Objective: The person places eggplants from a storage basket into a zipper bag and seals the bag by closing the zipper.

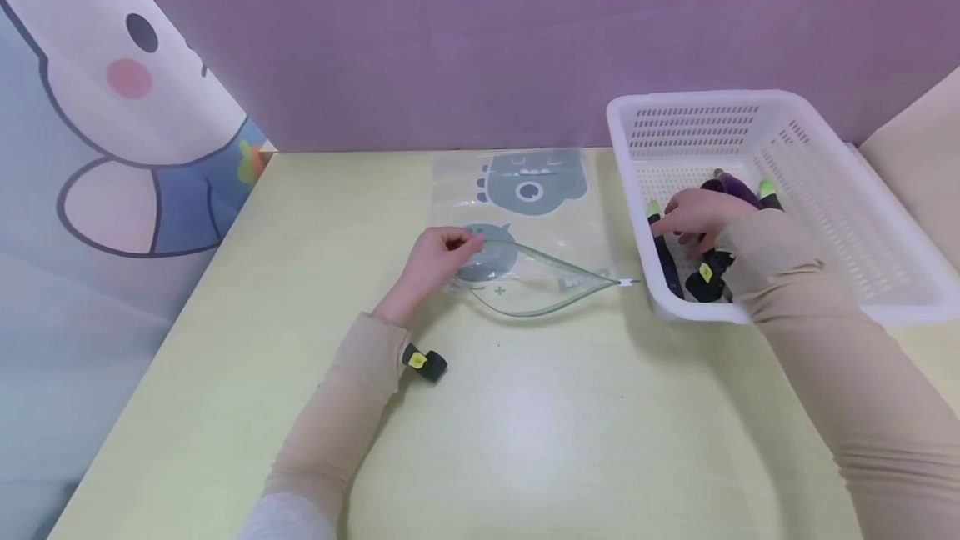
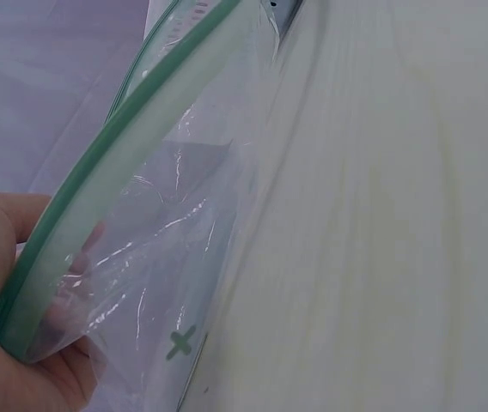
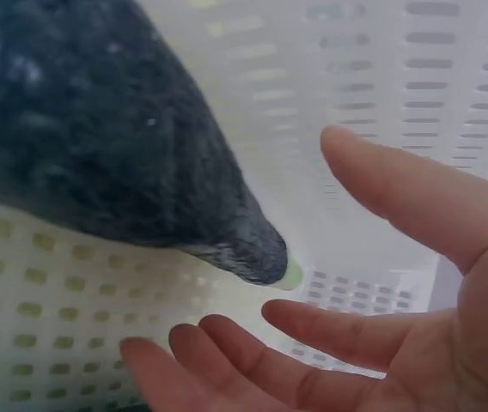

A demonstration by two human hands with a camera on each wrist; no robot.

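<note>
My left hand (image 1: 437,258) pinches the green zip edge of a clear zip bag (image 1: 540,190) with blue-grey cartoon prints. The bag lies flat on the table with its mouth spread apart and a white slider (image 1: 626,282) at the right end. In the left wrist view, thumb and fingers grip the green strip (image 2: 98,154). My right hand (image 1: 701,213) reaches into a white basket (image 1: 626,165). Its fingers are spread beside a dark, bumpy, tapering thing (image 3: 98,129) with a pale green tip, with a gap between them in the right wrist view.
Inside the basket lie other long dark things, one purplish (image 1: 738,188) and one with a bright green end (image 1: 768,190). The pale table (image 1: 525,432) meets a purple backdrop (image 1: 390,40) behind. A cartoon-printed cloth (image 1: 97,315) hangs at left.
</note>
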